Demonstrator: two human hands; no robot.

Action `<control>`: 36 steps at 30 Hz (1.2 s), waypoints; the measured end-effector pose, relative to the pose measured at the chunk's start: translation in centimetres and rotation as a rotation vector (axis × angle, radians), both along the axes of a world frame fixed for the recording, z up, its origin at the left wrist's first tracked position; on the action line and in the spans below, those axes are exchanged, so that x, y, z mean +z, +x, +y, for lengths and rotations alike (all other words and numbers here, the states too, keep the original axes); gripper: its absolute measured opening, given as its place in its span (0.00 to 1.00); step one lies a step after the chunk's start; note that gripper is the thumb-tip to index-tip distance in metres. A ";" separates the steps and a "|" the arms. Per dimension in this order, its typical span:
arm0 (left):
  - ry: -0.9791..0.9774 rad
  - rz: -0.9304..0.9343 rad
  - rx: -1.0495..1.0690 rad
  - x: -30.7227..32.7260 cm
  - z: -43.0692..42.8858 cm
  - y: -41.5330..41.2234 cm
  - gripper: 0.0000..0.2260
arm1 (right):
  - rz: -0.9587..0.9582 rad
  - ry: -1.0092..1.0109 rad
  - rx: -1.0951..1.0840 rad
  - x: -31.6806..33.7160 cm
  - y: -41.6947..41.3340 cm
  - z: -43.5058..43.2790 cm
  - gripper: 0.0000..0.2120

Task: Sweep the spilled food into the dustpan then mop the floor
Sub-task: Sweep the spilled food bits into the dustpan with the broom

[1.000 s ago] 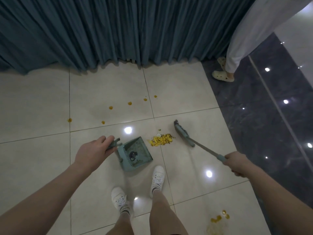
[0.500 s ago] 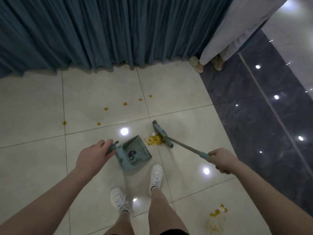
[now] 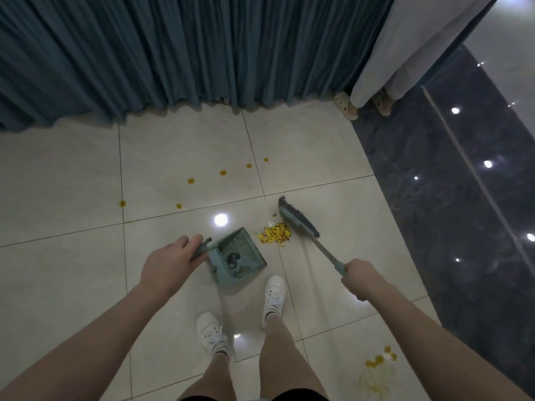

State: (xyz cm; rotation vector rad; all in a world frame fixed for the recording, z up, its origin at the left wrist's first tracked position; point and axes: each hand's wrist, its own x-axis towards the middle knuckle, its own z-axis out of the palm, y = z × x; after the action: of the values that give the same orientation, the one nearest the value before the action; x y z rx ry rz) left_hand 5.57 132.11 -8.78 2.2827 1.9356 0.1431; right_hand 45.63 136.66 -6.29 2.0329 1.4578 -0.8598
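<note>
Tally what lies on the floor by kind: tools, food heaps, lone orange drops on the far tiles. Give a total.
Dustpan: 1
Broom: 1
Food heaps: 2 (pile by the broom, cluster at lower right)
Lone orange drops: 6
Total: 10

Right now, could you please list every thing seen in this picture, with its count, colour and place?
dustpan: one, blue-green, on the floor before the feet
broom: one, blue-green with dark bristles, right of the food pile
food pile: one, yellow, between dustpan and broom
drops: six, orange, scattered on the tiles beyond the dustpan
spill: one, orange pieces and yellow smear, lower right
curtain: one, dark teal, along the top
floor tiles: several, cream, centre
dark floor: one area, dark marble, right
other person: one, white trousers, beige sandals, top right
shoes: two, white, bottom centre
left hand: one, grips the dustpan handle
right hand: one, grips the broom handle
</note>
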 end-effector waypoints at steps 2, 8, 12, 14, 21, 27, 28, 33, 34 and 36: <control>0.005 -0.005 -0.001 -0.2 0.1 -0.1 0.18 | -0.045 -0.027 0.097 0.5 0.2 -1.1 0.11; 0.028 -0.023 -0.023 -0.3 0.5 -0.4 0.17 | -0.248 -0.039 0.442 4.3 5.6 -0.3 0.20; 0.036 -0.015 -0.050 -0.1 0.8 -0.6 0.18 | -0.286 0.035 0.451 6.1 8.9 1.2 0.18; 0.032 -0.020 -0.056 0.1 0.7 -0.7 0.18 | -0.262 0.051 0.400 5.5 9.8 1.3 0.16; 0.009 0.035 -0.088 0.6 0.6 -1.0 0.16 | -0.059 0.114 0.083 1.2 6.2 1.3 0.12; -0.032 0.079 -0.055 0.6 1.0 -0.2 0.13 | -0.029 0.086 0.107 -1.0 0.7 1.6 0.15; -0.035 0.078 -0.055 0.6 1.0 -0.1 0.13 | -0.034 0.072 0.126 -1.0 0.4 1.5 0.15; -0.027 0.064 -0.051 0.5 1.2 0.1 0.13 | -0.123 -0.001 0.378 0.5 1.1 0.8 0.18; -0.025 0.064 -0.046 0.5 1.2 0.1 0.13 | -0.151 -0.013 0.448 1.0 1.6 0.8 0.19; -0.021 0.057 -0.041 0.5 1.1 0.1 0.13 | -0.227 -0.030 0.581 2.3 2.9 0.8 0.21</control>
State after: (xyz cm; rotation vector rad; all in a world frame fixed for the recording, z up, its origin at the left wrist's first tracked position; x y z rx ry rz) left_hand 5.65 133.19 -8.30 2.3359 1.9061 0.0537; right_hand 48.56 137.43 -3.96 1.4903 1.7482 -0.3916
